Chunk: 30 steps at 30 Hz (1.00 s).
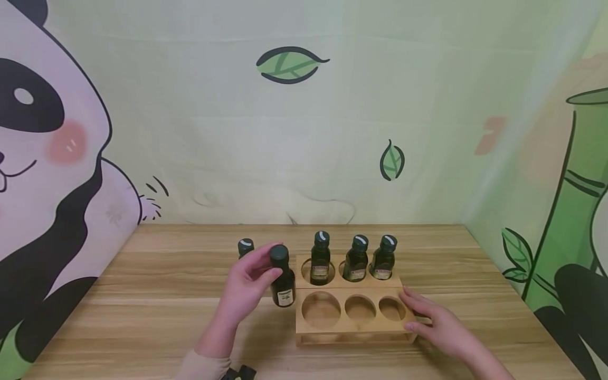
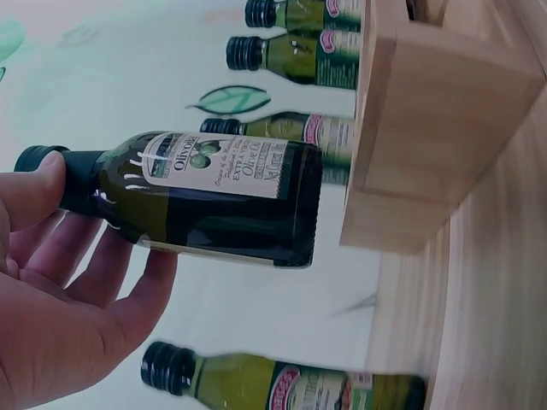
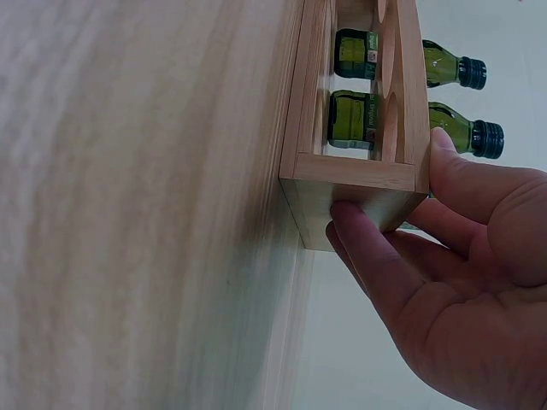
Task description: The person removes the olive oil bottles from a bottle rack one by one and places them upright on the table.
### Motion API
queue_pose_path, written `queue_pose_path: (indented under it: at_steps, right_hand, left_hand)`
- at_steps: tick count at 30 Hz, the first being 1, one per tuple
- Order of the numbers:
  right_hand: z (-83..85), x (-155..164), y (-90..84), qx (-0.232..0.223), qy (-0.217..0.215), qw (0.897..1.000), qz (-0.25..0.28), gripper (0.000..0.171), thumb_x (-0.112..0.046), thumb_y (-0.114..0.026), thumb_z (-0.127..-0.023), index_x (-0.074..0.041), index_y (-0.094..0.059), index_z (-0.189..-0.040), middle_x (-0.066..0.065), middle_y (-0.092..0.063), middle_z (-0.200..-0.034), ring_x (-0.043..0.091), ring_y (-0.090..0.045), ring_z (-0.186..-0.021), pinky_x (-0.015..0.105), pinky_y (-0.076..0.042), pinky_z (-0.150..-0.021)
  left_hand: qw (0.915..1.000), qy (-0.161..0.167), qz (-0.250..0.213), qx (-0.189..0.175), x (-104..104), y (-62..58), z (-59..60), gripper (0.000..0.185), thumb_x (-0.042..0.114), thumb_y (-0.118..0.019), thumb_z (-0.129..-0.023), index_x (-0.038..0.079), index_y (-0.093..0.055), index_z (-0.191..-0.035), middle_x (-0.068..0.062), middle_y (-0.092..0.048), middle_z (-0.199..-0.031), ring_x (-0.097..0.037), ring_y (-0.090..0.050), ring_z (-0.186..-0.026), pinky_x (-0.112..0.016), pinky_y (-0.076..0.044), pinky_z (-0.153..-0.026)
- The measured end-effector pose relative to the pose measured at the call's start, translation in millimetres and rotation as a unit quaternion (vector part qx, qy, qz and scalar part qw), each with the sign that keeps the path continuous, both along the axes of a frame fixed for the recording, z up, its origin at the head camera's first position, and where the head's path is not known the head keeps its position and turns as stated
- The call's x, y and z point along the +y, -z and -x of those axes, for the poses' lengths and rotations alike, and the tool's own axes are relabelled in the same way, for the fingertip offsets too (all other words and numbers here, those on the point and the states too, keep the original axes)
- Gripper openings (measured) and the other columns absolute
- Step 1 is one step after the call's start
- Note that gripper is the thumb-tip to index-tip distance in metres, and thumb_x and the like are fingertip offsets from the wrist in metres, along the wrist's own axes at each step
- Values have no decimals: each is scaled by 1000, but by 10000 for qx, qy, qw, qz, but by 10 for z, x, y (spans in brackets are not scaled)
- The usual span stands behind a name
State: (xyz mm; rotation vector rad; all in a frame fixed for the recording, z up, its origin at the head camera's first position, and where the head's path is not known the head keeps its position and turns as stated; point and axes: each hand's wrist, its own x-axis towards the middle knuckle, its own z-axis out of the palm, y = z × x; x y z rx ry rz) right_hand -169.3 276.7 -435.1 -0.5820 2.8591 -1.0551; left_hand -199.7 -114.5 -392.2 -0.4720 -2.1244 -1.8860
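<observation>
Your left hand (image 1: 249, 282) grips a small dark olive oil bottle (image 1: 282, 277) by its black cap and neck, fingers curled round it, just off the left end of the wooden rack (image 1: 349, 327). In the left wrist view its label reads "Olive Oil" and "Extra Virgin"; the smaller print is too fine to make out. Your right hand (image 1: 434, 322) rests against the rack's right end, thumb on the top edge and fingers fairly straight, pressed to the end wall. Three more bottles (image 1: 356, 258) stand in the rack's back row; the three front holes hold nothing. Another bottle (image 1: 245, 248) stands on the table (image 1: 142, 295) behind your left hand, towards the far edge.
</observation>
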Motion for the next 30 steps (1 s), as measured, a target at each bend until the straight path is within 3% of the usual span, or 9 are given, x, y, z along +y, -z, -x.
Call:
queue_pose_path:
  at_steps: [12,20,30]
  right_hand:
    - [4,17,22,128,-32,9999,-60,62,-25,-72,-89,4,-52,-140,25,-40,-149,49,-40,-132,62,-34,-103]
    - [4,25,25,220,-94,9996,-135,62,-26,-72,-89,4,-51,-140,26,-42,-148,48,-41,-132,62,-37,-101]
    - [-4,12,12,177,-48,9998,-124,62,-25,-72,-89,4,-52,-140,26,-41,-148,48,-42,-131,62,-35,-102]
  left_hand:
    - [9995,-248,123,-175,-306,10,-10,47,-9,-70,-86,2,-62,-131,-20,-70,-113,-16,-68,-96,-25,-54,-84]
    - [9992,-350,149,156,-486,17,-6,47,-12,-71,-84,-5,-62,-129,-25,-69,-110,-8,-67,-92,-21,-54,-81]
    - [9978,-478,334,321,-718,69,21,43,-11,-70,-85,-7,-61,-127,-27,-68,-108,-5,-67,-90,-19,-54,-79]
